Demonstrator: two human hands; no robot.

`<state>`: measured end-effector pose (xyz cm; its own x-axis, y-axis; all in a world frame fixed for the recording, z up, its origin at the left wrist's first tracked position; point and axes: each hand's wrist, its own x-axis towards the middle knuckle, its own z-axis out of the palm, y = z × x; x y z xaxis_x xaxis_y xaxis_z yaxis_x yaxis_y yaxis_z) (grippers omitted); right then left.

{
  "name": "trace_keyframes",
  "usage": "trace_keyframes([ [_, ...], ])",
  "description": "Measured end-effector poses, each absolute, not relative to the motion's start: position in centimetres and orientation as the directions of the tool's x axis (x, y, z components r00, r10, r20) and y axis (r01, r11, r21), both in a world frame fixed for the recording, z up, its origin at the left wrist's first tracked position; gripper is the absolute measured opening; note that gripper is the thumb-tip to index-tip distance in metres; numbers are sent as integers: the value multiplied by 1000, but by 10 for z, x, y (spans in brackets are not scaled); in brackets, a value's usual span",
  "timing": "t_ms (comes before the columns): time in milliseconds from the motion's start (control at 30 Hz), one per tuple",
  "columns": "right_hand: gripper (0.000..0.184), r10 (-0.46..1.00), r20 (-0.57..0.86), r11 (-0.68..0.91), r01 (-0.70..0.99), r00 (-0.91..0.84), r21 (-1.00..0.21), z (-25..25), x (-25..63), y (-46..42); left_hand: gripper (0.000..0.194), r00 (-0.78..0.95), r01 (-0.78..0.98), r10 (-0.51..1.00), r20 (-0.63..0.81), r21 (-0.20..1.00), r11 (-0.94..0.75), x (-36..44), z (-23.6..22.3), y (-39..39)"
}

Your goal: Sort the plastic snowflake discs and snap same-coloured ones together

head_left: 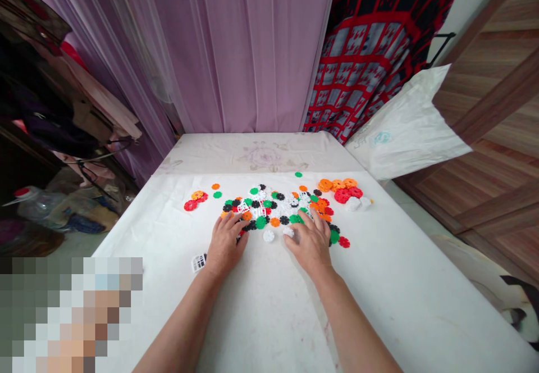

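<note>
A loose heap of small snowflake-shaped plastic discs, such as an orange disc, a green disc and a black disc, lies across the white tabletop. My left hand rests on the heap's near left edge, open, fingers stretched over several discs. At the near right edge my right hand is open too, its fingers over green and orange discs. Its thumb is beside a white disc; whether they touch I cannot tell. Another white disc lies between both hands. White grid-like pieces sit among the discs.
Sorted discs lie at the right: an orange group, a red group and a white group. Left of the heap are red discs. A white grid piece lies by my left wrist. A white plastic bag hangs at the table's right.
</note>
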<state>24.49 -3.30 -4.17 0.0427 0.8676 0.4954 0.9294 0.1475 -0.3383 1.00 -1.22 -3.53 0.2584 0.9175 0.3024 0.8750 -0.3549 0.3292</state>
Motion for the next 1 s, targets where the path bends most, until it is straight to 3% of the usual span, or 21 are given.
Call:
trace_keyframes([
  [133, 11, 820, 573, 250, 887, 20, -389, -39, 229, -34, 31, 254, 875, 918, 304, 332, -352, 10, -35, -13],
  [300, 15, 822, 560, 352, 863, -99, -364, -40, 214, -35, 31, 260, 867, 913, 314, 341, -365, 10, -36, -13],
  [867, 17, 875, 478, 294, 868, -76, -400, -34, 209, -36, 30, 266, 850, 904, 335, 361, -384, 10, -35, -13],
  [1000, 10, 876, 478, 284, 868, -63, -406, -33, 212, -38, 30, 269, 858, 907, 325, 347, -379, 9, -34, -13],
])
